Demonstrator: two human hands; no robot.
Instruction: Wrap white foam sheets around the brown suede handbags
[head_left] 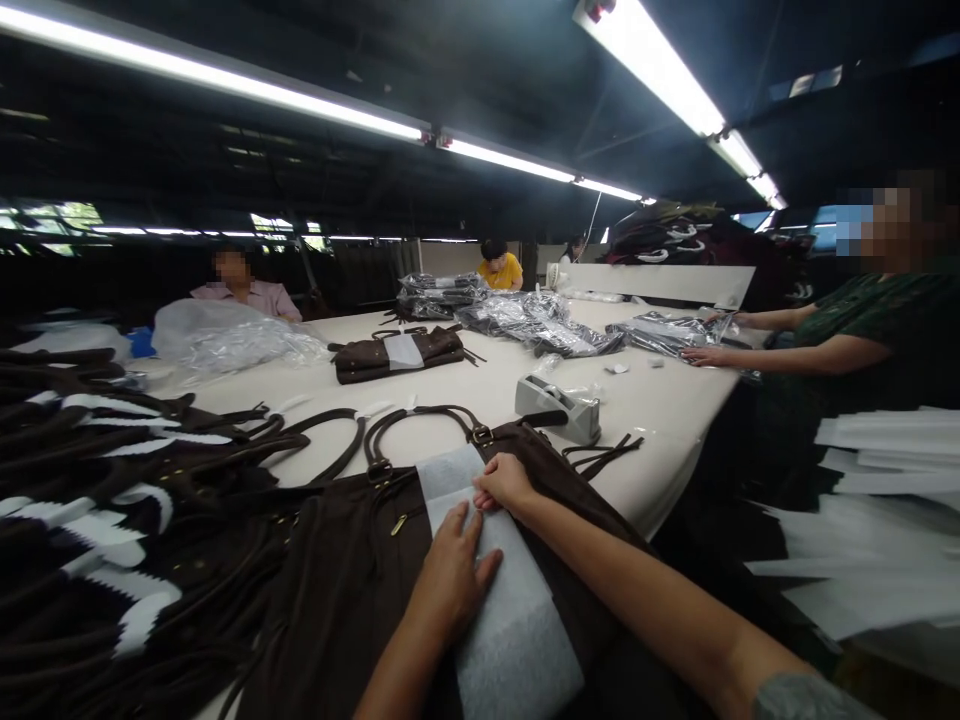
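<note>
From here I see a dark roof (480, 60) with long lights (510, 160) above the brown bag (337, 590) and the white table (645, 410) under it. Down the bag's middle runs a pale strip (517, 640), where the left hand (450, 570) lies spread and the right hand (506, 485) bunches its fingertips, on what I can't tell. I think they're fixing the strip; next it needs holding flat.

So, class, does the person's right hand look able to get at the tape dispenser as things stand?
Probably yes: the tape dispenser stands just beyond the brown bag, with only the bag's top seemingly between it and the right hand, which would first have to leave the paper strip.
</note>
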